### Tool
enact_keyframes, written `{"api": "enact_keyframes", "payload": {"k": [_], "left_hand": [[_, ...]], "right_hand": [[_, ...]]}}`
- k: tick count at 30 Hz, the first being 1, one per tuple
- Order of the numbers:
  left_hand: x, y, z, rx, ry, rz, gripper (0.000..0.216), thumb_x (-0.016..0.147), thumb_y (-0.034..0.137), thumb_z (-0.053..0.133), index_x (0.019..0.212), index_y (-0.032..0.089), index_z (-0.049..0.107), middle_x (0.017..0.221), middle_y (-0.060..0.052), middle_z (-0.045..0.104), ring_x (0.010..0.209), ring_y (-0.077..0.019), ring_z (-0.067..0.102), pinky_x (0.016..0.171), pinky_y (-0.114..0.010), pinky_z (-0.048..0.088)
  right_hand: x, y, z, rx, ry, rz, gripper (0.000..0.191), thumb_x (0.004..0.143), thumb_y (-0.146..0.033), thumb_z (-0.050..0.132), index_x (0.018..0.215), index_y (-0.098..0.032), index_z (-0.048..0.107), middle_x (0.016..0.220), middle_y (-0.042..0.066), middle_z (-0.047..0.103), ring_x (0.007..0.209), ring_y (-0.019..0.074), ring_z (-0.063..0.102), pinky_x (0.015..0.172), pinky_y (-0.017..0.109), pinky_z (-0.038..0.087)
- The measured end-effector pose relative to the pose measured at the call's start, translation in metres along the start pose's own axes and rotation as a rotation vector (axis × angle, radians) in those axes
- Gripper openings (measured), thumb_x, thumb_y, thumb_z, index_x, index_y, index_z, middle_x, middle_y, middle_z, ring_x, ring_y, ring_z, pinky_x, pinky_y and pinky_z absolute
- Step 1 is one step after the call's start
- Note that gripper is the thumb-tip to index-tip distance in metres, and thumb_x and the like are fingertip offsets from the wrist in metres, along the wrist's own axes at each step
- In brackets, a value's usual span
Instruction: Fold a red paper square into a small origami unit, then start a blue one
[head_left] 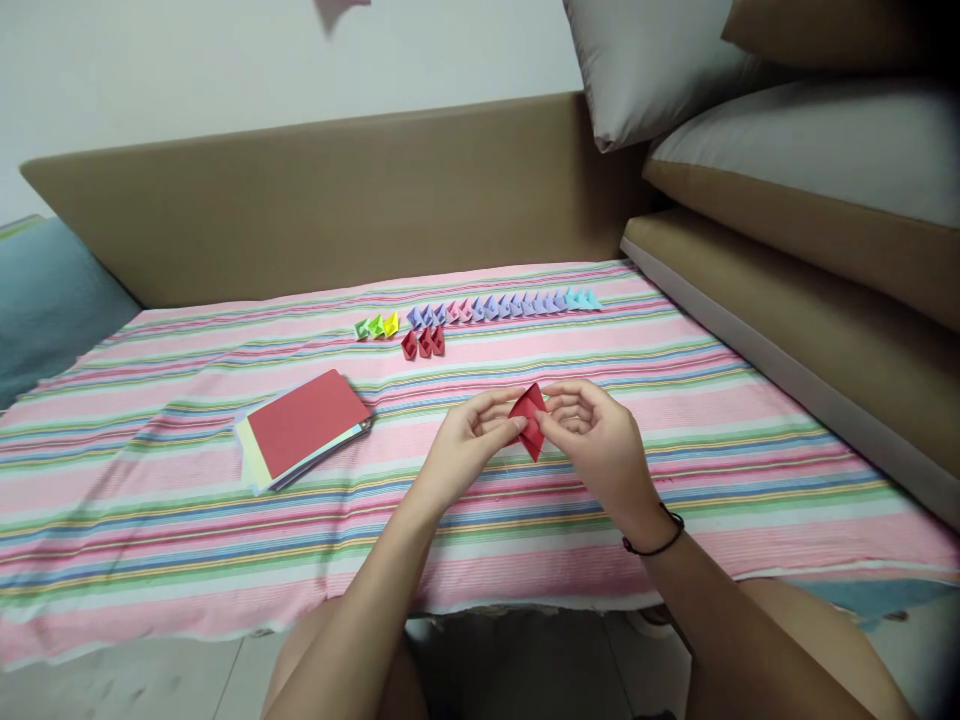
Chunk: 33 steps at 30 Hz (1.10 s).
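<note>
A folded red paper (532, 412), roughly diamond-shaped, is held up above the striped cloth between my two hands. My left hand (480, 430) pinches its left edge between thumb and fingers. On the opposite edge, my right hand (596, 430) grips it the same way, thumb on the near face. Beyond them stand several small red paper boats (425, 344). Behind those runs a long row of purple, pink and light blue paper boats (504, 306), with green and yellow ones (376, 327) at its left.
A stack of coloured paper (307, 425) with a red sheet on top lies to the left. The striped cloth (187, 540) covers the seat. A brown backrest (337, 210) rises behind, and cushions (810, 150) are piled on the right. A blue cushion (52, 300) sits far left.
</note>
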<state>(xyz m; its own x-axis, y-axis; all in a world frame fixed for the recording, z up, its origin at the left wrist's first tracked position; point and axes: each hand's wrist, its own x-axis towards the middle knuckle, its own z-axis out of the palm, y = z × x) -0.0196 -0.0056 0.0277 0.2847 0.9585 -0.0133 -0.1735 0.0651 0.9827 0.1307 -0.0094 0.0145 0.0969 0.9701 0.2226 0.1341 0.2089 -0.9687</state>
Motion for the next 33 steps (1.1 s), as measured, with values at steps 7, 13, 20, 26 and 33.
{"api": "enact_keyframes", "payload": {"k": [7,13,20,26,33], "left_hand": [[-0.001,-0.001,0.007,0.011,-0.052,-0.006,0.038,0.072,0.029,0.071,0.106,0.015,0.068,0.099,-0.01,0.071,0.089,-0.0228,0.067,0.078,-0.031,0.052],[-0.002,-0.009,0.013,0.02,-0.031,0.074,0.038,0.074,0.03,0.069,0.11,0.018,0.067,0.109,-0.008,0.069,0.096,-0.0236,0.065,0.082,-0.031,0.052],[-0.001,-0.02,0.024,-0.025,0.057,0.101,0.041,0.07,0.032,0.072,0.108,0.018,0.068,0.111,-0.008,0.068,0.102,-0.0248,0.064,0.091,-0.036,0.049],[0.0,-0.021,0.02,-0.011,0.119,0.09,0.04,0.071,0.03,0.071,0.109,0.017,0.067,0.111,-0.008,0.068,0.105,-0.0254,0.062,0.092,-0.036,0.049],[-0.001,-0.025,0.026,-0.053,0.08,0.063,0.039,0.07,0.033,0.072,0.105,0.017,0.069,0.109,-0.008,0.069,0.099,-0.0248,0.065,0.089,-0.036,0.051]], "right_hand": [[0.003,0.004,0.0,0.006,-0.063,0.033,0.027,0.07,-0.024,0.064,0.095,-0.016,0.061,0.084,0.005,0.064,0.071,0.0153,0.06,0.064,0.028,0.052],[0.0,-0.001,0.0,-0.087,-0.026,-0.018,0.023,0.073,-0.023,0.061,0.095,-0.016,0.062,0.085,0.006,0.066,0.073,0.017,0.062,0.064,0.028,0.052],[-0.001,0.0,0.001,-0.244,0.105,-0.131,0.009,0.077,-0.024,0.056,0.079,-0.018,0.063,0.075,0.004,0.066,0.065,0.0159,0.062,0.059,0.027,0.051],[0.001,0.0,-0.003,-0.125,-0.037,-0.044,0.019,0.071,-0.021,0.062,0.089,-0.017,0.064,0.085,0.006,0.069,0.075,0.0183,0.066,0.066,0.028,0.054],[0.001,0.001,-0.001,-0.36,0.099,-0.116,0.011,0.077,-0.026,0.057,0.073,-0.019,0.064,0.071,0.004,0.068,0.064,0.0183,0.064,0.063,0.031,0.052]]}}
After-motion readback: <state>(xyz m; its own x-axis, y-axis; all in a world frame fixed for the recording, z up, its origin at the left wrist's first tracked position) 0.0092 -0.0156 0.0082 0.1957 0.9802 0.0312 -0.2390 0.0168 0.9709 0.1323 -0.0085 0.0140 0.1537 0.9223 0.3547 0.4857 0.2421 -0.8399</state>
